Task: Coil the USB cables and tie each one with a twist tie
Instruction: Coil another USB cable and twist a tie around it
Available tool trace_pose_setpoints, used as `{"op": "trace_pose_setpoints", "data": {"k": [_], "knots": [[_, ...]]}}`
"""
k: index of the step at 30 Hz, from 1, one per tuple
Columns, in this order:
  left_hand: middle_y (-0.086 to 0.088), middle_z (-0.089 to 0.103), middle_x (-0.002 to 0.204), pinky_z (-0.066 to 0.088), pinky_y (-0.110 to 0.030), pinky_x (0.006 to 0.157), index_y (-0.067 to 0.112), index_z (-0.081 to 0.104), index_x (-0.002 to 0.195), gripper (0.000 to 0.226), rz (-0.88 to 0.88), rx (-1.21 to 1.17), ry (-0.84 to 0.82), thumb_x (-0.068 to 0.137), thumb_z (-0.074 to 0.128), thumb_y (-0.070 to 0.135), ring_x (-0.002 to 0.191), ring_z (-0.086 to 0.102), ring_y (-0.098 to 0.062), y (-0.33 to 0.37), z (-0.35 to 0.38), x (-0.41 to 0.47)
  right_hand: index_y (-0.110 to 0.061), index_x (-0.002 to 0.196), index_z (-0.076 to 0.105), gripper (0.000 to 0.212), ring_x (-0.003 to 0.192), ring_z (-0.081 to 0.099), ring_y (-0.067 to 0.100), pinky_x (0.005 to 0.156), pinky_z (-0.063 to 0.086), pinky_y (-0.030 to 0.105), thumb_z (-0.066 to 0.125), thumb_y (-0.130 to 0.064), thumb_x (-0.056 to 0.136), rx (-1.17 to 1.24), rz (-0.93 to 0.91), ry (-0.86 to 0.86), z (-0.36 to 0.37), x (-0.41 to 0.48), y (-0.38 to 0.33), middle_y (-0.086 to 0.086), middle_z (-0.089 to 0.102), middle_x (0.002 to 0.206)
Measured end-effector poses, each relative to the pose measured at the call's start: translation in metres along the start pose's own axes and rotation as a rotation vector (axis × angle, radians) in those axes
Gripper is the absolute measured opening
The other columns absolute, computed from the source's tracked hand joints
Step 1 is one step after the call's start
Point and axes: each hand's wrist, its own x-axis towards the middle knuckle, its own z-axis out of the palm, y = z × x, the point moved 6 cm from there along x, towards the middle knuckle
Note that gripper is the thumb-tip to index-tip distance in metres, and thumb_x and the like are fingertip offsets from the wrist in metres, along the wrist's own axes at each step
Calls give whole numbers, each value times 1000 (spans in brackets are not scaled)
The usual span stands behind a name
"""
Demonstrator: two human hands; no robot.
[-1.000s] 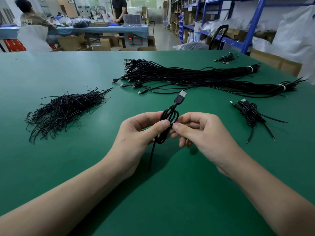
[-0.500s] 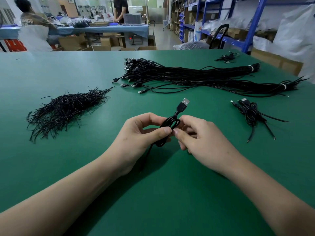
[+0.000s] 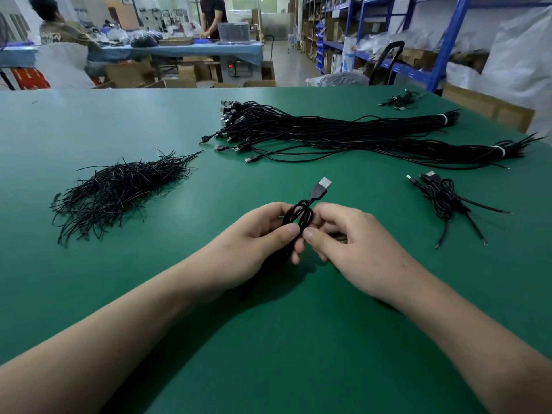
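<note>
Head view looks down at my two hands over the green table (image 3: 268, 339). My left hand (image 3: 254, 243) pinches a small black cable coil (image 3: 298, 216) between the thumb and the first finger, and my other fingers curl in under it. My right hand (image 3: 352, 246) pinches the same coil from the other side, with its thumb tip right beside my left thumb tip. The coil sits between my hands, in the middle of the view. Its silver plug (image 3: 322, 188) sticks out of the top of the coil and points away from me. My fingers hide the lower part of the coil, so I cannot tell if a tie is on it. Off to my left, well apart from my hands, lies a messy pile of twist ties (image 3: 119, 189), thin and black. On the far side of the table lie long cable bundles (image 3: 328, 132) with plugs at the left end and a white band (image 3: 443, 118) near the right end. To my right is a small heap of coiled cables (image 3: 442, 198) with loose ends poking out. A few more small cables (image 3: 400, 100) lie near the far right corner.
</note>
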Motion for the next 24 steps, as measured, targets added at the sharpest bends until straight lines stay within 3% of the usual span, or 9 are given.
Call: {"op": "trace_pose_setpoints", "data": {"k": [3, 8, 11, 15, 19, 24], "knots": [[3, 57, 79, 43, -19, 64, 6, 61, 114, 21, -61, -105, 65, 108, 43, 15, 68, 51, -9, -6, 2, 0, -15, 85, 64, 16, 52, 44, 9, 52, 34, 19, 59, -19, 100, 38, 19, 14, -3, 1, 4, -6, 55, 57], [4, 56, 74, 36, -27, 64, 16, 72, 102, 36, -147, -313, 227, 103, 47, 42, 65, 45, -11, -16, 0, 4, -16, 85, 60, 16, 51, 41, 8, 54, 34, 19, 59, -17, 100, 86, 11, 28, -2, 3, 3, -6, 52, 56], [5, 53, 70, 34, -25, 61, 12, 73, 107, 39, -164, -370, 270, 104, 45, 40, 63, 42, -10, -18, -1, 5, -12, 86, 59, 15, 51, 39, 10, 54, 33, 22, 58, -16, 100, 105, 14, 23, 2, 4, 2, -7, 50, 55], [5, 52, 72, 31, -24, 60, 25, 78, 103, 33, -138, -383, 249, 104, 47, 34, 64, 41, -8, -13, 3, 5, -5, 91, 59, 15, 57, 40, 16, 58, 34, 31, 56, -15, 102, 159, 43, 18, 2, 4, 2, -6, 49, 57], [8, 51, 72, 31, -20, 58, 18, 74, 118, 36, -118, -331, 219, 101, 47, 34, 64, 41, -6, -9, 3, 3, 0, 96, 60, 14, 55, 43, 12, 53, 38, 20, 56, -13, 102, 326, 107, -5, 3, 3, 6, -5, 50, 57], [9, 50, 74, 32, -21, 61, 20, 74, 118, 39, -81, -298, 215, 94, 49, 40, 66, 40, -6, -8, 4, 2, -9, 87, 65, 12, 52, 50, 4, 51, 39, 14, 63, -14, 97, 337, 127, 68, 0, 3, 9, -5, 57, 58]]}}
